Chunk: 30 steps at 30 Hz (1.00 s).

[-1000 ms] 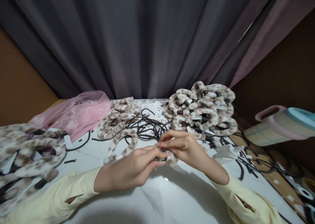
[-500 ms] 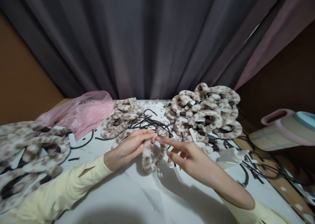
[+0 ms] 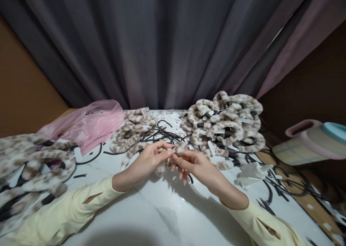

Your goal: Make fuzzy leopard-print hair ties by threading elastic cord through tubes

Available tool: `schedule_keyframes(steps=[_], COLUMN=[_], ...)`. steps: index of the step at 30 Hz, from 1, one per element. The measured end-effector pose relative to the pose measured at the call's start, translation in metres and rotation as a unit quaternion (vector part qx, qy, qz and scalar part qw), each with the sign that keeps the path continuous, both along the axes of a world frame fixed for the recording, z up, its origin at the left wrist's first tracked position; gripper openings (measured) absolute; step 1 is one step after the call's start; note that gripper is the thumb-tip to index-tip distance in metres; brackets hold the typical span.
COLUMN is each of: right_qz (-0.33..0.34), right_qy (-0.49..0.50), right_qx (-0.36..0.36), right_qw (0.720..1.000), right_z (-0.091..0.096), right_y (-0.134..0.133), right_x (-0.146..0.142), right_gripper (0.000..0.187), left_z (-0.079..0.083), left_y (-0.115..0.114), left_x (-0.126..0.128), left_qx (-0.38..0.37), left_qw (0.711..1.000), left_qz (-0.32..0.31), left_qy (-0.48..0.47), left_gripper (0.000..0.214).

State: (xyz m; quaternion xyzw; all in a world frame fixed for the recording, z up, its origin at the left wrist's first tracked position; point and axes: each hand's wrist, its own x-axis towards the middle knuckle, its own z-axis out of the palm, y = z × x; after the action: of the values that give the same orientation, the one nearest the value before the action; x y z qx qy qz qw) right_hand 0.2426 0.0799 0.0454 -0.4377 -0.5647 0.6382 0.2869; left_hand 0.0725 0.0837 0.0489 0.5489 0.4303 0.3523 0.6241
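Note:
A white plush loop with brown spots (image 3: 180,147) is held above the table, between the fingertips of both hands. My left hand (image 3: 146,163) pinches it from the left, thumb and forefinger pressed together. From the right, my right hand (image 3: 198,166) grips it with thumb and forefinger, its other fingers curling below. The two sets of fingertips almost meet and cover much of the loop; part of it shows under the left fingers. Just behind the hands lies a tangle of thin black cords (image 3: 167,133).
Similar plush loops form a tall pile (image 3: 227,128) at back right, a smaller pile (image 3: 132,130) left of centre and another pile (image 3: 54,166) at far left. Behind sits a pink plastic bag (image 3: 92,125). At right are crumpled white paper (image 3: 252,174) and a lidded cup (image 3: 308,143).
My right hand has drawn in, its fingers now curling at the plush loop rather than pointing across. The loop, hanging as a clear ring before, is now gathered up and mostly hidden.

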Motion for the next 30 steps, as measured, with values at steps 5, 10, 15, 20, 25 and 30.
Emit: schedule_keyframes(steps=[5,10,15,20,25,30], right_qz=[0.009,0.020,0.027,0.055,0.054,0.068], right_qy=[-0.072,-0.102,-0.097,-0.036,0.005,0.022], right_qx=[0.015,0.032,0.045,-0.018,-0.084,-0.110], right_qw=[0.997,0.994,0.994,0.998,0.995,0.991], right_z=[0.010,0.017,0.020,0.011,0.012,0.018], right_y=[0.001,0.004,0.004,0.003,0.001,-0.001], right_x=[0.011,0.020,0.022,0.015,0.016,0.021], right_gripper=[0.029,0.033,0.032,0.029,0.032,0.033], left_z=[0.001,-0.018,-0.022,-0.019,-0.024,-0.024], left_y=[-0.008,-0.007,-0.001,0.004,0.008,0.008], left_x=[-0.004,-0.007,-0.007,-0.009,-0.012,-0.011], left_qx=[0.182,0.400,0.649,0.778,0.805,0.793], left_qw=[0.962,0.875,0.709,0.562,0.510,0.515], left_qz=[-0.016,-0.001,-0.019,-0.028,-0.020,-0.022], left_qy=[0.201,0.275,0.275,0.280,0.302,0.325], left_gripper=[0.024,0.016,0.009,0.009,0.010,0.014])
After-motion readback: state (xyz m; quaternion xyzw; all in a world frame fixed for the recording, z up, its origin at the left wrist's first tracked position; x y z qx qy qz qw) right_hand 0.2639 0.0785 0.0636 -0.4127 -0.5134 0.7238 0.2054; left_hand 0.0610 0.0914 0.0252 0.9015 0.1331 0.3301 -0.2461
